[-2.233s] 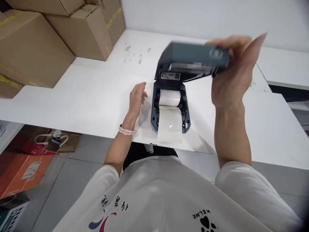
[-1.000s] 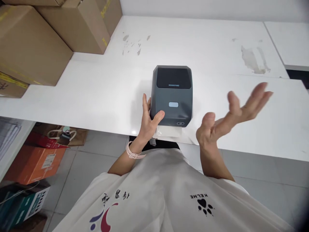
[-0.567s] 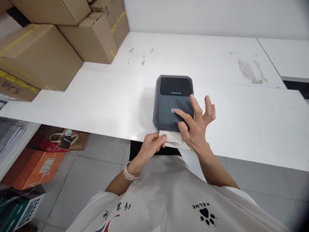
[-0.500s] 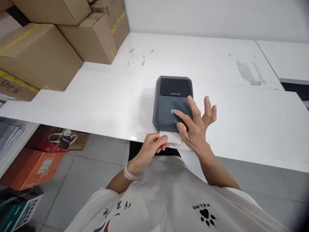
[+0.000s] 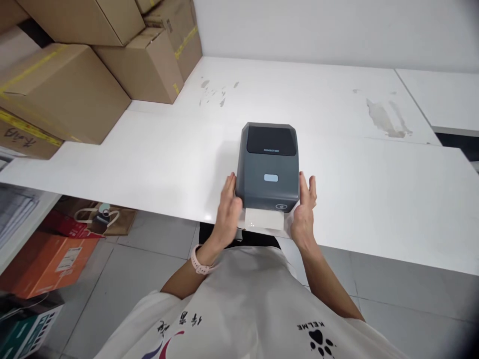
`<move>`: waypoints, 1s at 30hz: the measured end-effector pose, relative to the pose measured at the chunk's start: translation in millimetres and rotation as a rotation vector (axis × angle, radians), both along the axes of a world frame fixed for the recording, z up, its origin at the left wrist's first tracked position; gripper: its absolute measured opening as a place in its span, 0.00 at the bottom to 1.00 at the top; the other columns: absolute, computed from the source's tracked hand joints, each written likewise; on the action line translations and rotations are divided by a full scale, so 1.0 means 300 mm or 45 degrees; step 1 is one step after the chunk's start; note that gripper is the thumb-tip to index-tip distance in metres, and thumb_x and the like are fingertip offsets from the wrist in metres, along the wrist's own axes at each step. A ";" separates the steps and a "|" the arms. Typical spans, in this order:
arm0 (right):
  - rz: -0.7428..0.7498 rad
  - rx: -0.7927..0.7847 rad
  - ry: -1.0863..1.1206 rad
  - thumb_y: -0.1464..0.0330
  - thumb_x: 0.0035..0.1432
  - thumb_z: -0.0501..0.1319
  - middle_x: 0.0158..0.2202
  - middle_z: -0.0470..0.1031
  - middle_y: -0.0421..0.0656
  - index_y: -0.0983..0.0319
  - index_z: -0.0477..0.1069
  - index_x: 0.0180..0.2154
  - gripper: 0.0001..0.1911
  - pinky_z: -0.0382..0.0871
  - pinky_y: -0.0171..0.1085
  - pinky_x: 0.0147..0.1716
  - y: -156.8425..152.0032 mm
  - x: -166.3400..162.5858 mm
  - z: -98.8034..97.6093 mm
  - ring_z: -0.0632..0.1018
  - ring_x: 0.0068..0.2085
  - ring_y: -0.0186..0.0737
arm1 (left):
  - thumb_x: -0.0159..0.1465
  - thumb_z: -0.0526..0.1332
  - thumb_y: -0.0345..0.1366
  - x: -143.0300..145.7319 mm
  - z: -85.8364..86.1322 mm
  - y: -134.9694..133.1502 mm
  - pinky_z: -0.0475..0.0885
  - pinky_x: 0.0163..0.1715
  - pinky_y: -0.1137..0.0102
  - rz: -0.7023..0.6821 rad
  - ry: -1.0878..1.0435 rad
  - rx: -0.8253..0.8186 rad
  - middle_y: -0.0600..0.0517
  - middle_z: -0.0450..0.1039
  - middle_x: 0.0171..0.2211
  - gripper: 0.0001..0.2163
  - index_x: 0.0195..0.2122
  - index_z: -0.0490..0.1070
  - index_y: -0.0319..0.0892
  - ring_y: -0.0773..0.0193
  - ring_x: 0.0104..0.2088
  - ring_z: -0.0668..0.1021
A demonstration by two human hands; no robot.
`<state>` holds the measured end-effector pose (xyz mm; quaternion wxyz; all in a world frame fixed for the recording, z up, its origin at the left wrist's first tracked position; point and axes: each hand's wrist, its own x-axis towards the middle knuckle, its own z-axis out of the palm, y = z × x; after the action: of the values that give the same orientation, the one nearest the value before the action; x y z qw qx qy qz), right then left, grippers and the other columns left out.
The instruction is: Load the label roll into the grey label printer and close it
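Observation:
A dark grey label printer (image 5: 267, 187) stands near the front edge of the white table, with a black panel on its top and a pale button at its middle. From its front slot a white paper label (image 5: 264, 219) sticks out. Flat along the printer's lower left side lies my left hand (image 5: 226, 214), fingers stretched forward and thumb near the front corner. My right hand (image 5: 304, 214) is at the opposite side, its fingers extended and slightly apart. Both hands appear to touch the casing, though their inner surfaces are hidden. Neither hand holds the label.
Cardboard boxes (image 5: 71, 94) are stacked at the table's back left, against the wall. The white table (image 5: 359, 189) has worn patches. Below on the left, an orange box (image 5: 56, 262) and a paper bag (image 5: 121, 219) sit by a shelf.
My left hand has let go of the label and moved to the printer's left side. My right hand has left the button and moved down to the right side.

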<state>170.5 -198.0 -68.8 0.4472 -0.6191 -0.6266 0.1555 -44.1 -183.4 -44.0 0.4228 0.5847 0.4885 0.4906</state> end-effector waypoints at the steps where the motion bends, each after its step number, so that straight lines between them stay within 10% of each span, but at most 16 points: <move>1: 0.014 -0.034 -0.004 0.42 0.70 0.33 0.78 0.45 0.43 0.45 0.39 0.76 0.38 0.41 0.76 0.68 -0.006 -0.007 -0.003 0.39 0.78 0.63 | 0.75 0.48 0.52 0.012 -0.006 0.001 0.51 0.75 0.56 -0.057 0.001 -0.008 0.52 0.44 0.78 0.28 0.75 0.51 0.55 0.56 0.77 0.50; 9: -0.027 0.139 -0.155 0.44 0.70 0.29 0.78 0.44 0.42 0.44 0.35 0.76 0.38 0.43 0.74 0.69 0.091 -0.003 0.159 0.38 0.78 0.64 | 0.75 0.44 0.55 0.028 0.077 0.117 0.50 0.75 0.56 -0.024 -0.065 0.258 0.52 0.58 0.74 0.27 0.71 0.61 0.53 0.55 0.77 0.53; 16: -0.121 0.441 -0.362 0.43 0.71 0.35 0.78 0.40 0.40 0.44 0.26 0.75 0.38 0.37 0.71 0.71 0.504 0.081 0.347 0.36 0.78 0.59 | 0.65 0.62 0.43 0.012 0.126 0.429 0.64 0.66 0.50 -0.266 0.303 0.030 0.47 0.55 0.75 0.37 0.74 0.51 0.56 0.44 0.73 0.61; 21: -0.048 0.472 -0.463 0.39 0.68 0.40 0.76 0.49 0.40 0.41 0.28 0.74 0.41 0.43 0.71 0.70 0.737 0.148 0.395 0.36 0.78 0.54 | 0.59 0.63 0.41 0.005 0.134 0.455 0.72 0.49 0.55 -0.202 0.725 -0.136 0.39 0.72 0.58 0.43 0.75 0.49 0.44 0.46 0.52 0.77; 26: -0.151 0.752 -0.369 0.45 0.69 0.52 0.72 0.59 0.51 0.50 0.52 0.70 0.35 0.52 0.65 0.68 0.632 0.090 0.469 0.56 0.73 0.59 | 0.62 0.59 0.42 -0.016 0.155 0.430 0.66 0.32 0.66 -0.362 0.686 -0.224 0.52 0.73 0.33 0.38 0.74 0.53 0.45 0.58 0.32 0.76; 30: 0.326 0.245 -0.590 0.52 0.67 0.59 0.54 0.78 0.50 0.55 0.68 0.59 0.24 0.71 0.57 0.56 0.516 0.026 0.448 0.78 0.57 0.58 | 0.59 0.57 0.36 -0.002 0.157 0.441 0.66 0.33 0.66 -0.318 0.759 -0.159 0.53 0.73 0.29 0.37 0.72 0.56 0.41 0.57 0.32 0.75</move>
<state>178.3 -43.3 65.6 0.3254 -0.5087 -0.7971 0.0049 -44.9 -50.9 3.2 0.3534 0.7309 0.5444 0.2113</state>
